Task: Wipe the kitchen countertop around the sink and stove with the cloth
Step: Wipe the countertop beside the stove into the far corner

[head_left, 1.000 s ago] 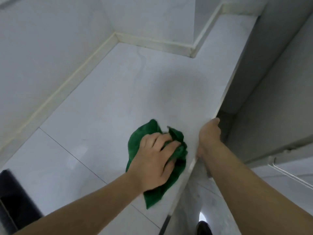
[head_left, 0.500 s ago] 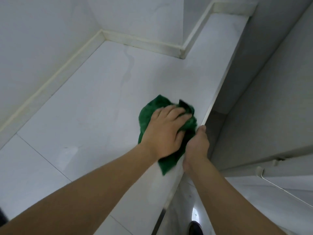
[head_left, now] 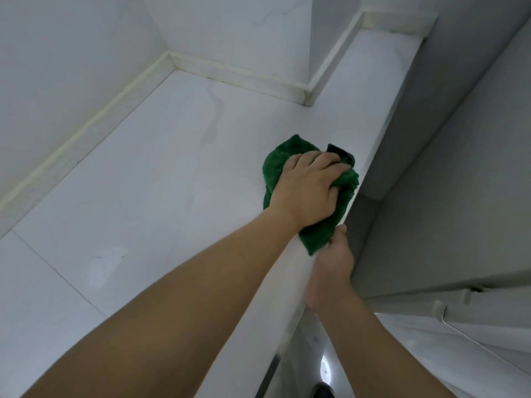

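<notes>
A crumpled green cloth (head_left: 280,162) lies on the white marble countertop (head_left: 149,179), close to its right front edge. My left hand (head_left: 306,191) presses down on the cloth with fingers curled over it. My right hand (head_left: 333,265) grips the countertop's front edge just below the cloth, thumb on top and touching the cloth's lower corner. The fingers of my right hand are hidden under the edge.
A cream backsplash strip (head_left: 230,73) runs along the walls at the back and left. A wall column (head_left: 330,38) juts in at the back right, leaving a narrow counter strip (head_left: 382,67). Grey cabinet fronts (head_left: 445,196) drop off on the right, floor below.
My left hand has pushed the cloth away from me along the front edge toward the back. My right hand slid along the edge and now touches the cloth. The view shifted right.
</notes>
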Demonstrator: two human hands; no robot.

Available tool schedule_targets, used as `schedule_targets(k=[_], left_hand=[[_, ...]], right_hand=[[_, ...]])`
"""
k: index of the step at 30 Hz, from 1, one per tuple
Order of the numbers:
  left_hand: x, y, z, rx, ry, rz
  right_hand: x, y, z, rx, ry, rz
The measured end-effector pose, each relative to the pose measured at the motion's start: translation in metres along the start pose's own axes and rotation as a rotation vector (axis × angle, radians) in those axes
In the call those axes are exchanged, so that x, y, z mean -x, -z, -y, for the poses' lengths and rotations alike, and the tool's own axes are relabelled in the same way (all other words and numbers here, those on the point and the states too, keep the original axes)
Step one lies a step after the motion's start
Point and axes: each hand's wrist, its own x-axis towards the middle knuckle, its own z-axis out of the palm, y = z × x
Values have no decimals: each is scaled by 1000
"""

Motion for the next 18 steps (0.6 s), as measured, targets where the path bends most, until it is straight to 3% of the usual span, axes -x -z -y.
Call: schedule_targets(k=[4,7,12,15,18], left_hand=[[112,5,7,59,-38,24],[178,8,8,68,-35,43],[118,8,16,40,-73,52],[48,2,17,-4,55,-1],[32,-1,12,22,100,-44]], right_hand=[[9,1,5,-1,-82,8],[9,2,5,51,-42,-18],[0,-1,-6,137,26,-66],[-2,-3,-7,193,97,-101],[-5,-3,-5,229,115,-119]])
